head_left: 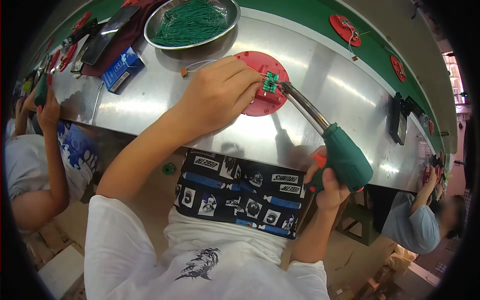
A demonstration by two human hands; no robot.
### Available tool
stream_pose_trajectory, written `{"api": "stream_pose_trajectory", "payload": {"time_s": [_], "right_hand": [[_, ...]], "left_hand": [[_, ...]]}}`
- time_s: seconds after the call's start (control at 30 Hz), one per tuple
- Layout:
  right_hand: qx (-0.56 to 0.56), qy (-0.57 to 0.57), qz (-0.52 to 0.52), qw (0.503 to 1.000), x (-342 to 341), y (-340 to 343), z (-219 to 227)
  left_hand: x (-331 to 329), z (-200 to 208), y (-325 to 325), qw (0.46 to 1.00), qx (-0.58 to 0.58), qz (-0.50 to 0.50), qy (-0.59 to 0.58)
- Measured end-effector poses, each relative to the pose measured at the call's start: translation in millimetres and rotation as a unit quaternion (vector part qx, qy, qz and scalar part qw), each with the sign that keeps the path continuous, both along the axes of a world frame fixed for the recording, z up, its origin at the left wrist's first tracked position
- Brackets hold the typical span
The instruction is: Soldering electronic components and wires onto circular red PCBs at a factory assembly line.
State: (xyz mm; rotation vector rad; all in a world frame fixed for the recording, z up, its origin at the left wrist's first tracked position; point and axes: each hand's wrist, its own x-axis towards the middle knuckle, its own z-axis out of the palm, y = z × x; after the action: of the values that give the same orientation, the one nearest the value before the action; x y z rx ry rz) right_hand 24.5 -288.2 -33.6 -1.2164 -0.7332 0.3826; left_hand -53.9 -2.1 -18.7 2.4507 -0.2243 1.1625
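A round red plastic disc (252, 107) lies on the metal bench, with a small green circuit board (270, 81) on its raised middle. My left hand (217, 92) rests over the disc's left side, fingertips pinched at the board's edge on a thin wire; the exact grip is partly hidden. A pale wire pair (200, 62) with a small brown end piece (184, 72) comes out behind that hand. My right hand (327, 190) is wrapped round the handle of a green soldering gun (350, 157). Its metal tip reaches the board's right edge, close to my left fingertips.
A steel bowl (232, 25) of green wires stands behind the disc, beside a blue box (122, 68) and a dark tablet-like slab (111, 35). More red discs (345, 31) lie on the green strip (370, 57). Co-workers sit left and right; a black object (398, 120) lies at right.
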Motion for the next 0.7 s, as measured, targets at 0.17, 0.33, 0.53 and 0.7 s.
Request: {"api": "stream_pose_trajectory", "payload": {"time_s": [0.17,0.33,0.53,0.7], "right_hand": [[-0.072,-0.041,-0.009,0.997,-1.3,0.9,1.5],[-0.071,-0.034,-0.010,0.997,-1.6,4.8,2.1],[-0.070,-0.026,-0.021,0.997,1.1,8.9,3.5],[-0.066,0.027,-0.009,0.997,7.0,7.9,6.5]], "left_hand": [[-0.4,-3.9,-0.6,1.000,0.012,0.013,0.026],[-1.1,-3.4,0.2,0.999,0.004,0.019,0.032],[-0.8,-5.1,2.3,0.999,0.009,0.020,0.029],[-1.2,-5.4,2.0,0.999,0.008,0.020,0.028]]}}
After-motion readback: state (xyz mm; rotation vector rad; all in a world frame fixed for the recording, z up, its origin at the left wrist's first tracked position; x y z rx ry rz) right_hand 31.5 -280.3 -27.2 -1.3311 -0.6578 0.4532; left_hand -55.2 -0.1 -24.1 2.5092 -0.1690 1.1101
